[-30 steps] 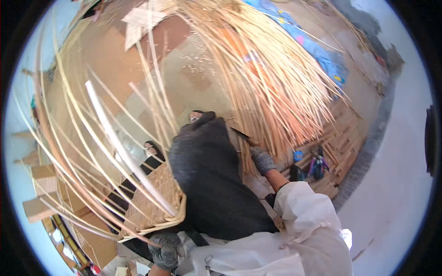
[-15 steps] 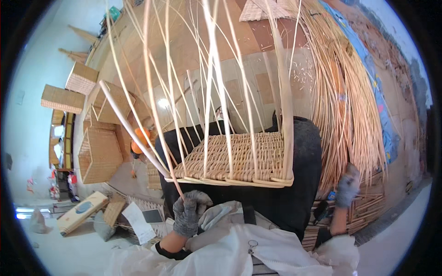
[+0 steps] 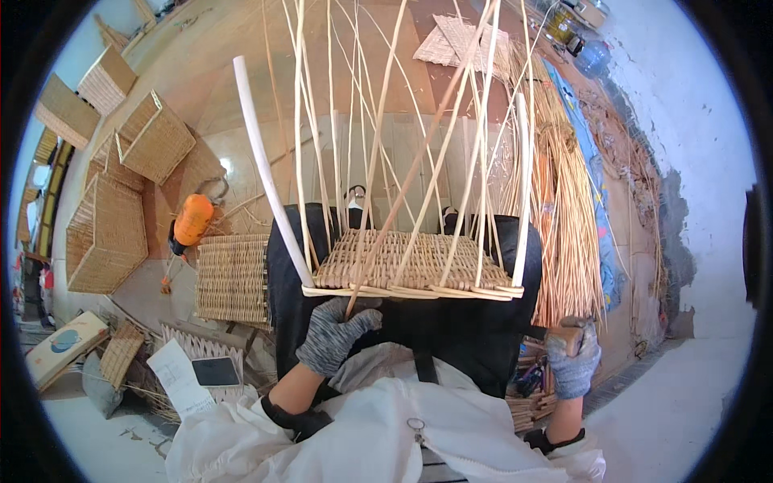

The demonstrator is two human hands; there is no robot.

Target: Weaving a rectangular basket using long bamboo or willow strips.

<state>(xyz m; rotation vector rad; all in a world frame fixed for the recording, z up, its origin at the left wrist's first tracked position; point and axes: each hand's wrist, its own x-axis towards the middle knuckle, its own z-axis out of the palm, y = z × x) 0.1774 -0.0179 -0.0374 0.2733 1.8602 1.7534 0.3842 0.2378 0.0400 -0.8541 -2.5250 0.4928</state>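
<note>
A half-woven wicker basket (image 3: 403,259) rests on my lap, its flat base woven and its long pale stakes standing up from the edges. Thicker peeled sticks rise at its two near corners. My left hand (image 3: 334,340), in a grey knitted glove, is closed round the lower end of a brownish cane rod (image 3: 411,177) that slants up and right across the stakes. Off to the right, my gloved right hand (image 3: 575,366) grips a wooden-handled tool (image 3: 563,341); a dark, narrow part points left from it, its exact kind unclear.
Long cane bundles (image 3: 560,233) lie on the right beside a blue sheet (image 3: 592,161). Finished wicker baskets (image 3: 109,233), an orange tool (image 3: 193,219) and a woven panel (image 3: 232,278) are at the left. Nearer are a phone (image 3: 216,371) and paper (image 3: 179,377).
My right hand has come from the cane rods toward me and now holds the wooden-handled tool. The rod in my left hand now slants right across the stakes. The view has shifted.
</note>
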